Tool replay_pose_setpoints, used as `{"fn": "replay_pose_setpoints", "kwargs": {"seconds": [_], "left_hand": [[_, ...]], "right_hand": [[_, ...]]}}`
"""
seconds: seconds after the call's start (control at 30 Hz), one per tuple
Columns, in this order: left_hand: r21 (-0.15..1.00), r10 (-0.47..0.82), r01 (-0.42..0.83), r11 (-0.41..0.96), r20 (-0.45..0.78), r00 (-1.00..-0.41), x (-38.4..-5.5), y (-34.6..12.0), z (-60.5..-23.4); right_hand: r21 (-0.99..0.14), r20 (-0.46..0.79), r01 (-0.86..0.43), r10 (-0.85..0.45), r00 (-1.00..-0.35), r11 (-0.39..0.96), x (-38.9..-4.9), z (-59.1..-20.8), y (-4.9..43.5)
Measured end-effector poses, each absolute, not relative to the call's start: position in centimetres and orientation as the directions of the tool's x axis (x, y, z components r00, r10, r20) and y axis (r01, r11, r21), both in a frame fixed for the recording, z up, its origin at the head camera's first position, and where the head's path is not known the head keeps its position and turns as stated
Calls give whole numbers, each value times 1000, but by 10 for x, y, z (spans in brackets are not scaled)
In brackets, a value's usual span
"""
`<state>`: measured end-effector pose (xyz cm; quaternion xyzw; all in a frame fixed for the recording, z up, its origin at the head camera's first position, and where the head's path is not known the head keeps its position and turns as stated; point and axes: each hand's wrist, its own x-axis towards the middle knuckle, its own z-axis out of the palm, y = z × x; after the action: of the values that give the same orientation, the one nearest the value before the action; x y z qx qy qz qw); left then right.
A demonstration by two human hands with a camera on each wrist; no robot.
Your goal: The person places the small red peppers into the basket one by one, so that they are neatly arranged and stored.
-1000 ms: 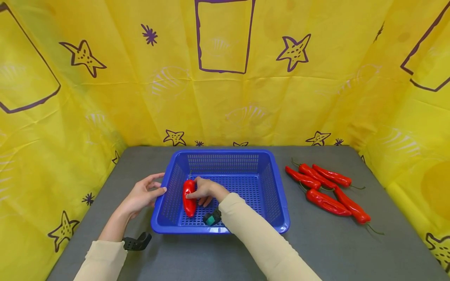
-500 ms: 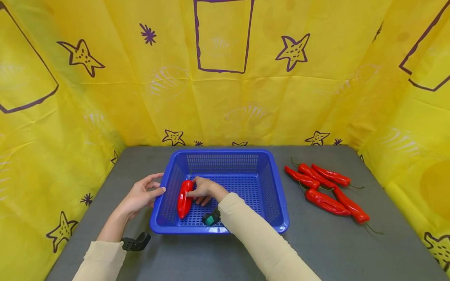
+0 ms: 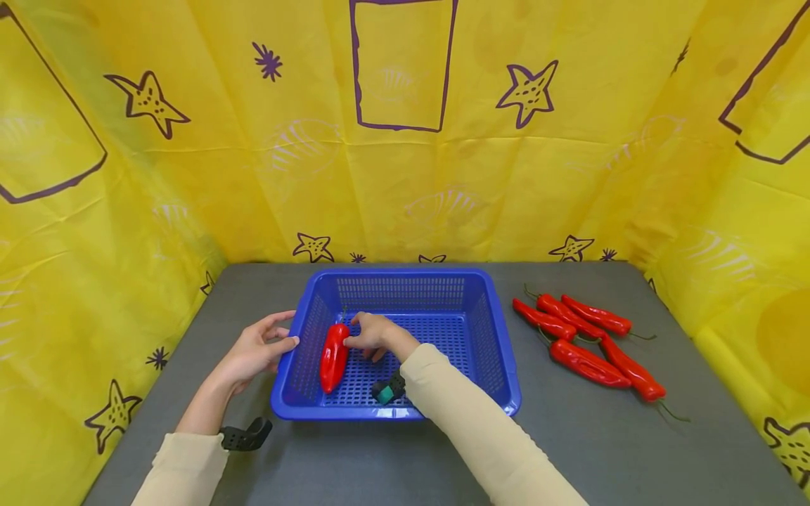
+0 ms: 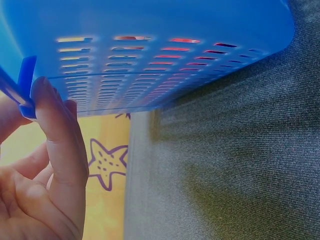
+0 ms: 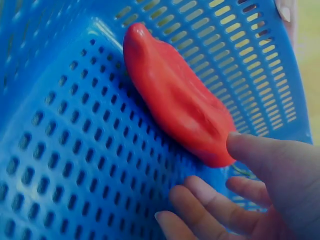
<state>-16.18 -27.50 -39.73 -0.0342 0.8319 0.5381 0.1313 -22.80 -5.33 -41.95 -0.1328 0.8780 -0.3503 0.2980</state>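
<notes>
A blue plastic basket with slotted walls stands on the table. Inside it, along the left wall, lies one red pepper, its stem toward the back. My right hand is in the basket just right of the pepper's stem end. In the right wrist view the thumb touches or nearly touches the pepper, while the other fingers are spread loosely away from it. My left hand holds the basket's left rim, with thumb and fingers either side of the edge in the left wrist view.
Several more red peppers with green stems lie in a loose group on the grey table, right of the basket. A yellow patterned cloth hangs behind and on both sides.
The pepper has shifted left against the basket's left wall and tilted slightly. My right hand has loosened from it and drawn a little to the right. The left hand stays put.
</notes>
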Motion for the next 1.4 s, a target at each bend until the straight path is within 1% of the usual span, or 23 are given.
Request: {"fn": "replay_pose_setpoints", "kwargs": {"seconds": [0.13,0.3,0.4,0.6,0.83,1.13,1.4], "left_hand": [[887,89,-195,418,-254,-963,-162,-275,-397],[887,89,-196,419,-254,-963,-163,-276,-397],[885,88,-196,422,-255,-963,-163,-276,-396],[882,82,-198,428,-256,-963,-163,-276,-397],[882,76,-199,427,-254,-964,-162,-275,-397],[887,82,-195,419,-251,-964,-161,-275,-398],[898,92,-201,392,-255,-962,-161,-276,-399]], "right_hand": [[-632,-393,-114,-444,-805,766,-231,-413,-46],[-553,-328,-247,-481,-813,795,-236,-402,-36],[-529,-296,-301,-505,-811,794,-238,-395,-30],[-479,-185,-431,-568,-802,764,-239,-384,-18],[-504,-101,-491,-614,-783,710,-237,-367,-6],[-494,47,-585,-652,-757,643,-235,-354,14],[-520,126,-608,-650,-749,600,-235,-342,37]]}}
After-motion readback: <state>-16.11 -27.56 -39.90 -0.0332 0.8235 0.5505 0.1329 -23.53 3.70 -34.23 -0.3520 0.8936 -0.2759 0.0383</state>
